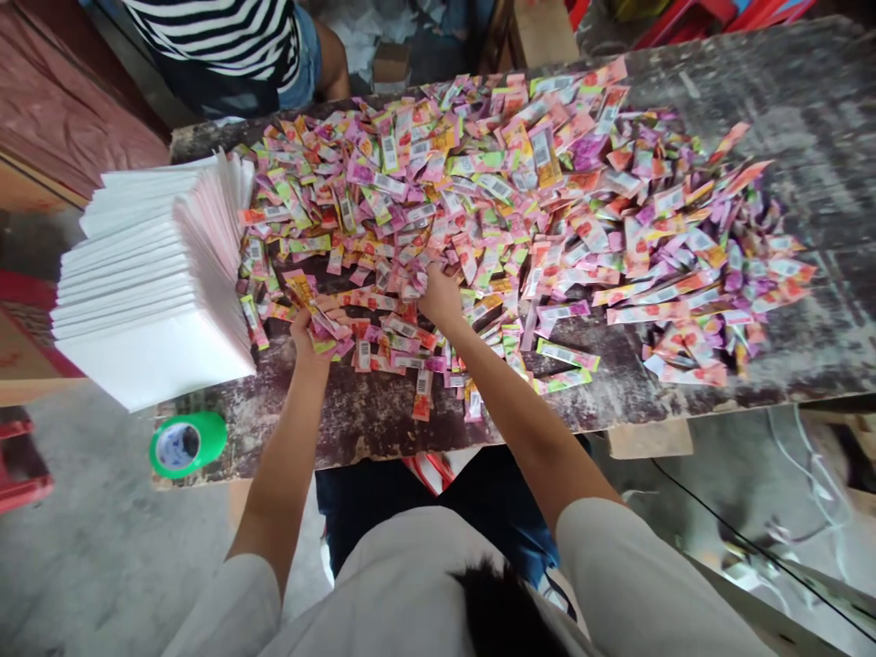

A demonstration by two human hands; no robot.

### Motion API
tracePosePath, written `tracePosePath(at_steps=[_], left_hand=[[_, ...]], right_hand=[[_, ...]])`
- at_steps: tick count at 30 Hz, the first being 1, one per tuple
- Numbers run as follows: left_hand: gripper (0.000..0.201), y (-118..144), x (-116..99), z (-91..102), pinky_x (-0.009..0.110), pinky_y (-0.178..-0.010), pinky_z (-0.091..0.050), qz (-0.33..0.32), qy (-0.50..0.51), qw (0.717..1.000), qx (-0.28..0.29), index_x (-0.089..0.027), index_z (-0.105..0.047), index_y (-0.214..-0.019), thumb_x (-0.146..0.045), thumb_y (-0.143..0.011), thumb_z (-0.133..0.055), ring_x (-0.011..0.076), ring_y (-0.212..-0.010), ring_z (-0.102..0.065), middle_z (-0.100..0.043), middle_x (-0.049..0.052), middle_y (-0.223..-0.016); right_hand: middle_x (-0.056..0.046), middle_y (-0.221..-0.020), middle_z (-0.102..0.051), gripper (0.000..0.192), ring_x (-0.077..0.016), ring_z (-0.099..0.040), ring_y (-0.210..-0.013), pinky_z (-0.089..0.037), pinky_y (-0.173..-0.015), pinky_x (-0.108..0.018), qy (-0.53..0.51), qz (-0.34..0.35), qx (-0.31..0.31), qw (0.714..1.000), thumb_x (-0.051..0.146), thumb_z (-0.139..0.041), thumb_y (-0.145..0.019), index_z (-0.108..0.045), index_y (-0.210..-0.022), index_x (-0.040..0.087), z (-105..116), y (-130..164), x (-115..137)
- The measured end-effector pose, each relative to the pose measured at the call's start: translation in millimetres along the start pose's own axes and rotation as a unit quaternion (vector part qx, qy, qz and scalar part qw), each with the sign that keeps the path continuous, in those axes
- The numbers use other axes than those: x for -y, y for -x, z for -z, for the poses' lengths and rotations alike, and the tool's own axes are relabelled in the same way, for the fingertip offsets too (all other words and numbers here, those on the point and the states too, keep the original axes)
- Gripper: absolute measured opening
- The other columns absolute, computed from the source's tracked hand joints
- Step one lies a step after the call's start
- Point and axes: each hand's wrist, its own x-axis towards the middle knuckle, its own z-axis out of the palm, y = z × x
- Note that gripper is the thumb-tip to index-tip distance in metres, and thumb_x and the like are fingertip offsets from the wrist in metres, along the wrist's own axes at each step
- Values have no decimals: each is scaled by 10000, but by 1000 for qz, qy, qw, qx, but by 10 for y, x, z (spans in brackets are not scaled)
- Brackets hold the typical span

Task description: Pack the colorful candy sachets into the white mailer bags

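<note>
Small colourful printed packets (pixel 479 187) lie heaped over much of the worn dark table (pixel 370 415). At the near left of the heap, my left hand (pixel 316 330) is closed around several packets (pixel 305 290), pink, yellow and green, which stick out past its fingers. My right hand (pixel 438 294) reaches into the middle of the heap, fingers pinched on a pinkish packet (pixel 412 276); how many it holds I cannot tell. A few loose packets (pixel 568 354) lie near the table's front edge, right of my right hand.
A stack of white folded sheets or bags (pixel 151 283) stands on the table's left end. Near it, a roll of green tape (pixel 188 444) rests at the front left corner. Across the table is a person in a striped top (pixel 219 36). Below right, cables (pixel 814 465) trail over the floor.
</note>
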Motion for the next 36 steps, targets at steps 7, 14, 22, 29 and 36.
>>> tracePosePath(at_steps=[7,14,22,29,36], left_hand=[[307,84,120,81,347,-702,-540,26,102,994,-3,-213,-615,-774,-507,-812,-693,199,-744,-655,-599,45,-690],[258,357,211,73,348,-656,-579,108,227,968,-6,-182,-662,-749,-222,-537,-803,218,-675,-695,-692,26,-706],[397,688,196,-12,347,-708,-608,75,214,971,-73,-169,-702,-742,-110,-376,-844,222,-683,-722,-748,15,-730],[510,668,300,59,403,-787,-614,86,217,971,-58,-172,-693,-771,-170,-310,-909,252,-751,-739,-743,0,-733],[465,620,450,97,386,-758,-622,105,217,968,-72,-174,-696,-791,-139,-365,-879,237,-725,-734,-747,1,-747]], right_hand=[[-156,-1013,-669,265,-290,-598,-957,-464,-857,-424,62,225,86,969,71,-424,-876,-604,-1045,164,88,927,-212],[-71,-935,-700,349,-274,-661,-851,-536,-766,-411,-208,-1,1,978,232,-673,-733,-585,-1071,219,131,1386,-616],[-156,-1005,-694,462,-334,-642,-954,-509,-868,-487,-186,-118,-33,975,276,-745,-722,-543,-1120,158,-178,383,10],[-186,-1051,-652,331,-324,-609,-979,-483,-861,-452,-21,30,-47,998,91,-494,-817,-540,-1141,144,-143,550,-107],[-146,-1086,-661,489,-284,-631,-973,-526,-842,-430,-74,114,59,989,55,-550,-682,-572,-1161,150,123,1359,-759]])
